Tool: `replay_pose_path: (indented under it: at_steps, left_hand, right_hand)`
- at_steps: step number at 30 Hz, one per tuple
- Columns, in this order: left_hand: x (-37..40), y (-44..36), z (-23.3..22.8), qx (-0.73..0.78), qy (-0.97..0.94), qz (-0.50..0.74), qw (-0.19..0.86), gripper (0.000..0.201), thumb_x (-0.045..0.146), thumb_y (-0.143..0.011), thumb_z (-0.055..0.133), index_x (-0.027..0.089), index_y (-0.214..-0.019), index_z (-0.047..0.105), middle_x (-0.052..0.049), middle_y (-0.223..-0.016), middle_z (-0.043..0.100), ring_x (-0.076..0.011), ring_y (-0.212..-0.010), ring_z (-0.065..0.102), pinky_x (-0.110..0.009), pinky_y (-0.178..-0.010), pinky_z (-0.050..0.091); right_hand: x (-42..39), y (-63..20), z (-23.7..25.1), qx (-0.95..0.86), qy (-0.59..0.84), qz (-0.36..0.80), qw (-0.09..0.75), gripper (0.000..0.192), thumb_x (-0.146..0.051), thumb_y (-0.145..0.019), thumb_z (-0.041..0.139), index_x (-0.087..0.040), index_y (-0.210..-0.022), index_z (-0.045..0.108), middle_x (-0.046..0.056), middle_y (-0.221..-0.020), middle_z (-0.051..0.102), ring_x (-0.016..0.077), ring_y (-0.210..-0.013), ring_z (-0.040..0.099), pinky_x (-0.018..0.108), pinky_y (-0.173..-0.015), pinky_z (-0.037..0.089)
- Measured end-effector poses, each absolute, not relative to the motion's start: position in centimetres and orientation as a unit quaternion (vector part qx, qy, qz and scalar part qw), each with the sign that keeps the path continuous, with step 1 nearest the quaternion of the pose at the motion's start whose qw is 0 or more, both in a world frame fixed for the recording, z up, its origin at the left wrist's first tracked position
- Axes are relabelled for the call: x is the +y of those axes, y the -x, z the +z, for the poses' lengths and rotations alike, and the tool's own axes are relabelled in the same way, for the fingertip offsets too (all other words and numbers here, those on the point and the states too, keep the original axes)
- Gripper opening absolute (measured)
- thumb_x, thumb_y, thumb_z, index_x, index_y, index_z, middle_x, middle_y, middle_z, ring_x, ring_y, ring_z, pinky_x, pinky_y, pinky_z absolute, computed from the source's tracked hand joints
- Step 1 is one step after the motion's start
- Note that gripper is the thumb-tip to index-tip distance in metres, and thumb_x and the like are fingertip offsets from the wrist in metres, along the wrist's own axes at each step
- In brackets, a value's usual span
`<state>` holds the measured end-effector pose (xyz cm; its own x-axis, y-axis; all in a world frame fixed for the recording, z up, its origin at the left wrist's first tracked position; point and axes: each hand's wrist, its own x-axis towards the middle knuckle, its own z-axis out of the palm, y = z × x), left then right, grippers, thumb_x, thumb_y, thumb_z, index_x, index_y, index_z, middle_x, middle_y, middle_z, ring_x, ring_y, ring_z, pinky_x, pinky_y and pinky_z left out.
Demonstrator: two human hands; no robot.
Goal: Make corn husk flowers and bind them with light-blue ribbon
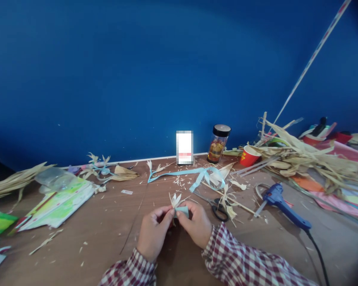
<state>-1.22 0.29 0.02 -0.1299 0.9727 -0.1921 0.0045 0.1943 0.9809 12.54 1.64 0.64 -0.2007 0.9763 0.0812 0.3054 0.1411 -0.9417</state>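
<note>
A small pale flower of dried husk strips (176, 200) stands up between my two hands over the brown table. My left hand (155, 229) is closed, pinching the flower's base between thumb and fingers. Closed opposite it, my right hand (197, 224) pinches a pale blue-green strip (183, 210) that lies against the base. The flower's lower end is hidden by my fingers. Just beyond, black-handled scissors (220, 210) lie partly under husk pieces (226, 200). A light blue ribbon (179, 172) curls across the table behind.
At right lie a blue hot glue gun (282, 202) with its cord and a heap of dried husks (298, 155). A lidded jar (218, 145) and red paper cup (249, 155) stand near the wall. Painted paper (59, 206) lies left. Husk scraps litter the table.
</note>
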Motion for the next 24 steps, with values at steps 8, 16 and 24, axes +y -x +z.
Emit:
replay_pose_path:
  at_steps: [8, 16, 24]
  left_hand:
    - [0.1, 0.6, 0.2, 0.551, -0.298, 0.512, 0.587, 0.03, 0.035, -0.058, 0.071, 0.016, -0.081, 0.069, -0.003, -0.071, 0.068, -0.0132, -0.064, 0.059, -0.023, -0.061, 0.048]
    - [0.2, 0.8, 1.4, 0.529, -0.253, 0.495, 0.641, 0.026, 0.031, -0.055, 0.075, 0.013, -0.073, 0.069, 0.0, -0.06, 0.062, -0.007, -0.053, 0.053, -0.019, -0.055, 0.046]
    - [0.2, 0.8, 1.6, 0.531, -0.264, 0.464, 0.658, 0.029, 0.031, -0.055, 0.075, 0.012, -0.075, 0.068, -0.003, -0.063, 0.064, -0.0095, -0.056, 0.056, -0.022, -0.057, 0.047]
  right_hand:
    - [1.6, -12.5, 0.5, -0.624, 0.495, 0.454, 0.399, 0.017, -0.029, -0.078, 0.049, -0.016, -0.071, 0.057, -0.002, -0.055, 0.054, 0.0094, -0.049, 0.045, 0.019, -0.046, 0.035]
    - [1.8, -12.6, 0.4, -0.611, 0.481, 0.478, 0.408, 0.016, -0.031, -0.079, 0.049, -0.017, -0.077, 0.056, -0.004, -0.055, 0.053, 0.008, -0.046, 0.044, 0.018, -0.045, 0.035]
    - [1.7, -12.5, 0.1, -0.59, 0.491, 0.486, 0.419, 0.019, -0.032, -0.078, 0.05, -0.016, -0.073, 0.056, -0.003, -0.055, 0.053, 0.009, -0.049, 0.047, 0.018, -0.045, 0.038]
